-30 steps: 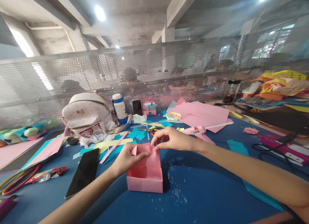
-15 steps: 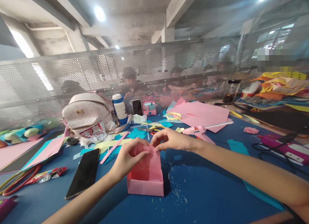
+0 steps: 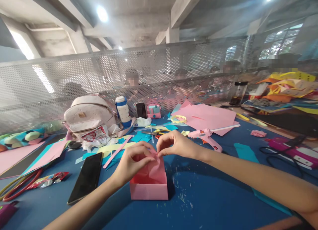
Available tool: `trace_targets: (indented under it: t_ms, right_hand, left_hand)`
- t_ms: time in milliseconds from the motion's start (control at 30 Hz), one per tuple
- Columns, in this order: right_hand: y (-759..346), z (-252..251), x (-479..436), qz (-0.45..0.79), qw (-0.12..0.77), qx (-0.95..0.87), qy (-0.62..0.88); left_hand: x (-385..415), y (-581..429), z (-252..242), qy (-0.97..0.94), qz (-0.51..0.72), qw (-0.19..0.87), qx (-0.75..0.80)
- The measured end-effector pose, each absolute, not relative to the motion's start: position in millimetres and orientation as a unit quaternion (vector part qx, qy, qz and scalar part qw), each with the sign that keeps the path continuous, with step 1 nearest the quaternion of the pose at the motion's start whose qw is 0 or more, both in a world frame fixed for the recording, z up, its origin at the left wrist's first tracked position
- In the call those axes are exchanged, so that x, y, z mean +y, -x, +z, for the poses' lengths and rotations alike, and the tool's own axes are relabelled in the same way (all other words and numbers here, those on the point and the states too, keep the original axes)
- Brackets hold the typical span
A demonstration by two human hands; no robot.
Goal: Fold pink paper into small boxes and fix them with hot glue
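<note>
A pink paper box rests on the blue table, its front wall facing me and its rear panel raised. My left hand pinches the upper left part of that rear panel between thumb and fingers. At the panel's top right edge, my right hand grips the paper with thumb and index finger. The fingertips of both hands are close together, and my left fingers hide part of the panel.
A black phone lies left of the box. Behind are a backpack, a bottle, scissors, and pink sheets. A pink glue gun lies right of my right hand. People sit beyond the perforated screen.
The rear panel has tilted slightly and the box has shifted a little left. Both hands keep their pinch; my right hand has moved slightly.
</note>
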State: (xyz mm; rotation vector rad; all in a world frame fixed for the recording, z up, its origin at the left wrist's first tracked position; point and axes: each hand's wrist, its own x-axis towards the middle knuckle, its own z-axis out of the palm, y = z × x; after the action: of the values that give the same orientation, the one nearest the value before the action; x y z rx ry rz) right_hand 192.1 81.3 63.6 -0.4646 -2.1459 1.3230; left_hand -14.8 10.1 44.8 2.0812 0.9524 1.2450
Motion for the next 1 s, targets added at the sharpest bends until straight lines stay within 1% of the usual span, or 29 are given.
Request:
trace_targets:
  t_ms: [200, 367, 500, 667, 800, 900, 1000]
  right_hand:
    - [-192.5, 68.0, 71.4, 0.351, 0.353, -0.849, 0.175]
    - [-191.6, 68.6, 67.2, 0.305, 0.364, -0.865, 0.165]
    - [-190.5, 68.2, 68.3, 0.324, 0.348, -0.860, 0.186]
    - [-188.9, 62.8, 78.4, 0.409, 0.302, -0.842, 0.178]
    - [-188.1, 56.7, 85.0, 0.467, 0.291, -0.811, 0.197]
    - [-187.0, 54.3, 84.4, 0.456, 0.319, -0.801, 0.220]
    - [-186.4, 55.1, 78.6, 0.400, 0.350, -0.811, 0.244]
  left_hand:
    - [9.4, 16.2, 44.6, -0.778, 0.465, 0.237, 0.351]
    - [8.5, 15.9, 45.7, -0.780, 0.468, 0.216, 0.354]
    - [6.0, 15.0, 47.9, -0.787, 0.467, 0.192, 0.355]
    - [6.0, 15.8, 48.3, -0.788, 0.461, 0.186, 0.363]
    - [8.5, 17.9, 45.9, -0.779, 0.472, 0.182, 0.369]
    - [9.3, 17.8, 43.6, -0.774, 0.478, 0.186, 0.370]
    - [9.0, 16.5, 42.0, -0.772, 0.479, 0.184, 0.377]
